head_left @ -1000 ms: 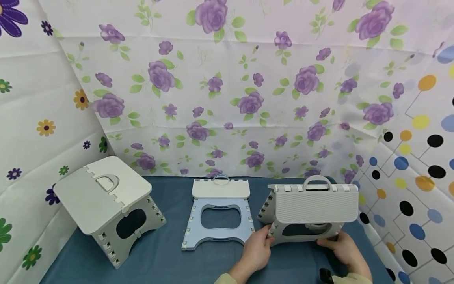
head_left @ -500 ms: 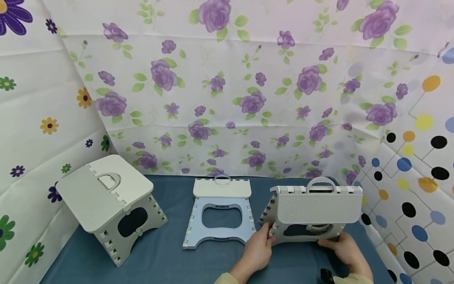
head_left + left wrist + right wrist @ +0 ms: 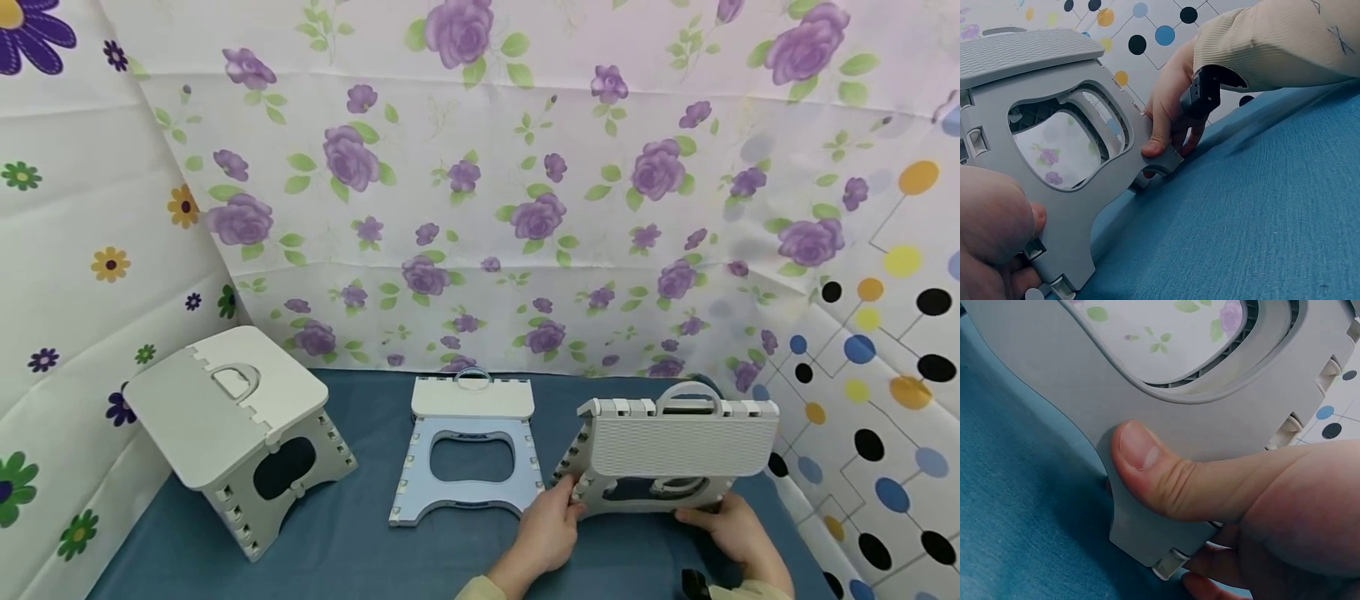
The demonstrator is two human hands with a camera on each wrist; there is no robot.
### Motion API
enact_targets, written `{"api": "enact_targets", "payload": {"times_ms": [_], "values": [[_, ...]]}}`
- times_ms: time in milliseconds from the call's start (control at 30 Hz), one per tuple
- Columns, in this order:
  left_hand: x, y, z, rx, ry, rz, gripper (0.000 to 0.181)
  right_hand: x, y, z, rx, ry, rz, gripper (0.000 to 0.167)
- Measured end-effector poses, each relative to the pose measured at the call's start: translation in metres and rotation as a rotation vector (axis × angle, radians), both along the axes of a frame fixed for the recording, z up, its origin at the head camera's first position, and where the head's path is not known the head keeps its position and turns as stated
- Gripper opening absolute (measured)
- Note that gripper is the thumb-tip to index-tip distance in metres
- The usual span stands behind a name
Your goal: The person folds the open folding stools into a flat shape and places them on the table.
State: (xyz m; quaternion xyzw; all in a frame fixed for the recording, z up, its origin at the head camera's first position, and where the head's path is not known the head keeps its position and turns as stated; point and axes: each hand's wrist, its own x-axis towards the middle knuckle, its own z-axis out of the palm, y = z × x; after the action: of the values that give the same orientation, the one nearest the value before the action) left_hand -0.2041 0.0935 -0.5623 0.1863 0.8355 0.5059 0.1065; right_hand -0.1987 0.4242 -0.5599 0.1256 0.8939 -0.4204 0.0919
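A grey folding stool (image 3: 678, 446) stands partly folded at the right of the table in the head view, its two seat halves peaked like a roof and its arched handle on top. My left hand (image 3: 547, 529) grips its lower left leg edge; the left wrist view shows that leg panel (image 3: 1054, 225) beside the fingers. With the thumb pressed on the front face, my right hand (image 3: 738, 533) holds the lower right leg corner. In the right wrist view the thumb (image 3: 1154, 459) lies on the grey panel (image 3: 1072, 381), other fingers partly hidden behind it.
A white-and-grey folding stool (image 3: 232, 400) stands unfolded at the left. Between the two, a pale blue and white stool (image 3: 472, 496) lies folded flat on the blue cloth (image 3: 330, 542). Floral sheets (image 3: 480, 208) hang behind and at the sides.
The head view has shifted slightly. The grey stool's top has shifted a little right and down in view, while both hands keep their hold on its legs.
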Motion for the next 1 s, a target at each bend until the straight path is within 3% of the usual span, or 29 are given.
{"api": "enact_targets", "payload": {"times_ms": [267,533,700,833,1000], "values": [[0.003,-0.001,-0.002,0.001,-0.025,0.009,0.015,0.003,0.002,-0.004,0.046,0.01,0.029,0.082],[0.002,-0.003,0.0,0.022,-0.03,0.0,0.016,0.002,0.0,-0.005,0.001,0.014,0.019,0.075],[-0.001,-0.013,0.013,0.095,0.01,-0.02,0.021,0.001,0.002,-0.003,0.023,-0.005,0.026,0.088],[-0.004,-0.022,0.025,0.126,0.058,0.011,0.017,0.0,0.004,0.0,0.02,-0.022,0.028,0.098],[-0.005,-0.029,0.031,0.089,0.073,0.059,0.023,-0.003,0.002,-0.001,-0.124,0.044,0.004,0.097]]}}
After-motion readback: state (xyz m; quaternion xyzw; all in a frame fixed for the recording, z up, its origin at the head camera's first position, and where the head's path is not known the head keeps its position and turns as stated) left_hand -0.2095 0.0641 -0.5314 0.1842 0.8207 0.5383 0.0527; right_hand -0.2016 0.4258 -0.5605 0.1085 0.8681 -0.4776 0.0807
